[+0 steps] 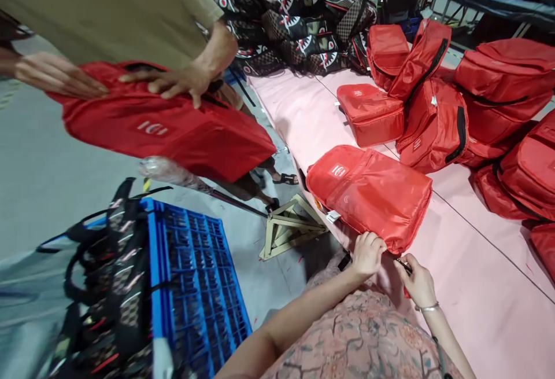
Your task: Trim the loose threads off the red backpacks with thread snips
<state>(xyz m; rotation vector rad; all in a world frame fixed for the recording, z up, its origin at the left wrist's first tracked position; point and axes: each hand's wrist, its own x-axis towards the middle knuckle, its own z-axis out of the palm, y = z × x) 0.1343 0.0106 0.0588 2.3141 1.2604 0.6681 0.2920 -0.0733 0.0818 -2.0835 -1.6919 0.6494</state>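
A red backpack (368, 191) lies flat on the pink-covered table (455, 269), with a white logo on its front and a small white tag at its near side. My left hand (368, 254) pinches the bag's edge near its close bottom corner. Just right of that corner, my right hand (418, 283) is closed around a small dark pointed tool that looks like thread snips (404, 264). Fingers cover much of the tool, so its blades are hard to make out. A bit of red shows below the right hand.
Several red bags (433, 118) crowd the table's right side. Patterned black backpacks (299, 26) are piled at the back. Across from me a co-worker handles another red bag (186, 130). A blue crate (195, 275) and a wooden stand (290, 225) are on the left.
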